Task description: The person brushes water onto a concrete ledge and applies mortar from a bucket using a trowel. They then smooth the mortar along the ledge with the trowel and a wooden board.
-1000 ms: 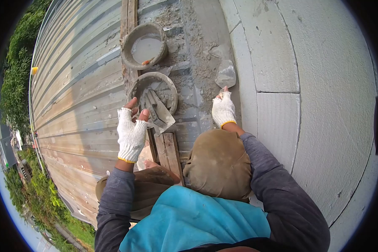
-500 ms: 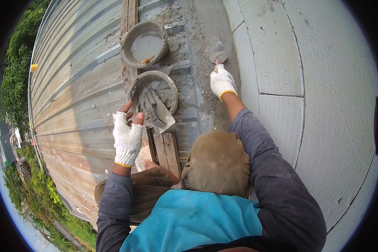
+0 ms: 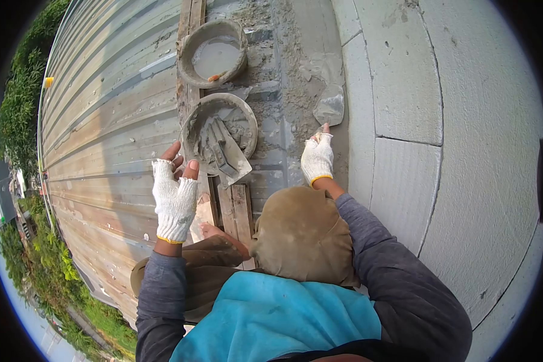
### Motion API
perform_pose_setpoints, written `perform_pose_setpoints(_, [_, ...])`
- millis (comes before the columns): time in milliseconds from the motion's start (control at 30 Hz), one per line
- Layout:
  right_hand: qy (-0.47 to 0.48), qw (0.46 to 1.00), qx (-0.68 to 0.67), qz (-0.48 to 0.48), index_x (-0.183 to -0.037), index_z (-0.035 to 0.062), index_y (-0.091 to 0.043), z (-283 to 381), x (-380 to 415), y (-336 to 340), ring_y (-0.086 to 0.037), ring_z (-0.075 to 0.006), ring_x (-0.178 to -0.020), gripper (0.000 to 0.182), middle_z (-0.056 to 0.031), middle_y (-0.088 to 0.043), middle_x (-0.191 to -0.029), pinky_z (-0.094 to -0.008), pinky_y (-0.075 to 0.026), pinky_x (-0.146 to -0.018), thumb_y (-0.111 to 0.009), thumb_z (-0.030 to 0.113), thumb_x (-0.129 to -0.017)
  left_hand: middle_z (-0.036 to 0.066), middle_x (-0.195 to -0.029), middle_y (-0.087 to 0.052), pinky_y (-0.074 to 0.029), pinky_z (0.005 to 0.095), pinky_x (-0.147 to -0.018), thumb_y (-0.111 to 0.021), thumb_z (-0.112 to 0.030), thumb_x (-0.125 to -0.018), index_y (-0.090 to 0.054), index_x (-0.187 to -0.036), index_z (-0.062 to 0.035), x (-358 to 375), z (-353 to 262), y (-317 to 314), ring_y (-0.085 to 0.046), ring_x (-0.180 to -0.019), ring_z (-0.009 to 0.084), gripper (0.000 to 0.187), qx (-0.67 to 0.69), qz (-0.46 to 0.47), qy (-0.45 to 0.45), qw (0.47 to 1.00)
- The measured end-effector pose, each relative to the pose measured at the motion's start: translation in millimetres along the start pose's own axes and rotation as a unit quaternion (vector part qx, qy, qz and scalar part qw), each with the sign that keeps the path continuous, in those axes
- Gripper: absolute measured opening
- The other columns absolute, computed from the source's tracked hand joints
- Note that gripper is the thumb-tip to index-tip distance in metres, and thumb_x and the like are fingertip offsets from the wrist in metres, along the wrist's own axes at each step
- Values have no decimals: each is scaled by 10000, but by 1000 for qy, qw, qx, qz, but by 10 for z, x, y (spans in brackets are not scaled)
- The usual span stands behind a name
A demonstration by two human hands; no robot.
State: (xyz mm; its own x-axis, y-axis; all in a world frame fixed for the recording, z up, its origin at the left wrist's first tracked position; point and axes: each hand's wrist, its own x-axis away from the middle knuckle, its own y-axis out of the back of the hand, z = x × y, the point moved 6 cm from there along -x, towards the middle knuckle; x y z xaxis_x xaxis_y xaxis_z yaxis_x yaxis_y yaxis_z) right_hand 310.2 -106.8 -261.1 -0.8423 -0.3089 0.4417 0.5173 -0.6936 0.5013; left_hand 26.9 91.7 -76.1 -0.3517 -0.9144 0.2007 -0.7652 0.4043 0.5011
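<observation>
My right hand, in a white fingerless glove, is closed round the handle of a trowel; its pale metal blade rests on the wet mortar strip at the foot of the block wall. Most of the handle is hidden by my fingers. My left hand, gloved alike, hovers with fingers apart and holds nothing. Just beyond it sits a mortar bucket holding grey mortar. A flat plastering trowel lies tilted across that bucket's near rim.
Farther off stands a second bucket with cloudy water and a small orange item. Wooden planks lie near my bare foot. Corrugated metal roofing spreads left; the grey block wall rises at right.
My right hand has drawn the trowel back toward my body along the mortar strip. My left hand has shifted slightly left and stays open. The view has moved a little.
</observation>
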Motion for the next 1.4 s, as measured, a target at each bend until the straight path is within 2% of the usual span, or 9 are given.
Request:
perform_pose_setpoints(100, [27, 999, -34, 31, -1554, 155, -304, 65, 169, -8, -658, -376, -1067, 618, -250, -641, -1229, -438, -495, -950, -521, 222, -980, 139, -1314, -593, -486, 368, -952, -695, -256, -927, -527, -1412, -74, 61, 5, 15, -597, -1169, 264, 545, -27, -1, -13, 1000])
perform_pose_setpoints(167, [62, 988, 118, 82, -1536, 169, -345, 552, 129, -5, -650, -408, -1077, 600, -246, -657, -1204, -462, -496, -948, -532, 233, -970, 143, -1297, -595, -489, 371, -950, -694, -245, -926, -526, -1413, -74, 55, 24, 4, -597, -1172, 266, 543, -19, 2, -12, 1000])
perform_pose_setpoints(367, [30, 995, 57, 76, -1529, 197, -379, 585, -564, -231, -634, -433, -1104, 595, -249, -660, -1208, -484, -489, -960, -519, 289, -958, 130, -1291, -580, -484, 374, -961, -696, -213, -920, -534, -1396, -69, 42, -123, -41, -602, -1170, 263, 523, -45, -5, -23, 999])
perform_pose_setpoints(633, [72, 962, 258, 40, -1551, 221, -336, 812, -391, 28, -609, -443, -1140, 676, -269, -639, -1223, -510, -474, -990, -563, 290, -918, 173, -1390, -541, -484, 393, -1019, -664, -236, -960, -478, -1432, -6, 19, -101, -99, -566, -1247, 292, 557, -53, 23, -20, 998])
perform_pose_setpoints(733, [51, 952, 297, 59, -1549, 215, -332, 979, -489, 197, -602, -448, -1147, 664, -274, -628, -1250, -503, -474, -982, -536, 309, -925, 122, -1283, -589, -485, 371, -953, -705, -224, -920, -538, -1392, -80, 15, -84, -105, -606, -1152, 253, 521, -60, 4, -26, 998])
perform_pose_setpoints(867, [92, 948, 300, 60, -1562, 206, -303, 981, -768, 255, -625, -430, -1132, 673, -268, -638, -1243, -496, -488, -985, -554, 310, -946, 121, -1283, -588, -482, 370, -956, -703, -240, -924, -538, -1393, -83, 9, -141, -126, -603, -1155, 250, 521, -51, 4, -21, 998])
perform_pose_setpoints(1167, [-30, 996, 79, 30, -1594, 177, -201, 212, -671, -2, -623, -424, -1150, 720, -272, -629, -1269, -477, -486, -980, -526, 248, -955, 108, -1289, -586, -476, 368, -955, -699, -232, -926, -544, -1392, -90, 118, -54, 45, -599, -1145, 236, 511, -44, -14, -22, 999])
perform_pose_setpoints(1333, [-66, 997, 43, 2, -1597, 134, -165, -138, -12, -132, -609, -420, -1175, 700, -294, -579, -1325, -455, -476, -1004, -483, 187, -976, 103, -1285, -587, -474, 362, -948, -698, -217, -922, -545, -1392, -93, 170, -56, 97, -599, -1134, 228, 510, -32, -27, -24, 999])
perform_pose_setpoints(1400, [9, 998, -47, -29, -1602, 293, -148, -204, 34, -198, -620, -220, -696, 715, -132, -530, -1387, -381, -550, -490, -470, 139, -983, 104, -1277, -591, -474, 365, -949, -702, -219, -919, -544, -1393, -93, 182, -51, 94, -600, -1132, 228, 516, -36, -26, -33, 998])
